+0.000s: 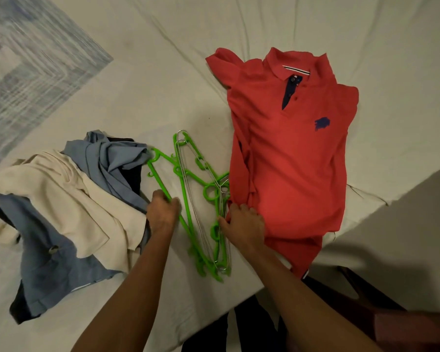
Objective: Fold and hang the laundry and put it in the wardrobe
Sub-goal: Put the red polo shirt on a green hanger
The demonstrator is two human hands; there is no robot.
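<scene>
Left hand (pixel 162 212): grip closed around a green plastic hanger (pixel 163 189). Right hand (pixel 241 224): fingers pinching the hem edge of a red polo shirt (pixel 290 153), dark emblem on chest, no legible writing. Between both grips: wire hangers (pixel 188 179). Left of left grip: unfolded laundry pile (pixel 69 207). All on bed (pixel 163 85).

Red polo shirt (pixel 290 158): matt knit cloth, fine pebbled texture; dark placket, small glossy buttons. 
Green hangers (pixel 188 217), just left of polo: smooth plastic, slight sheen. 
Wire hanger (pixel 188 179), tangled among green ones: thin bright metal, shiny. 
Clothes pile (pixel 69 207), farther left of polo: cream cloth soft, matt; blue cloth smoother, faintly lustrous, creased. 
Bedsheet (pixel 142 97) under polo: off-white woven cloth, matt, wrinkled. 
Rug (pixel 23 72), far left of polo: blue-grey, streaky rough look.
</scene>
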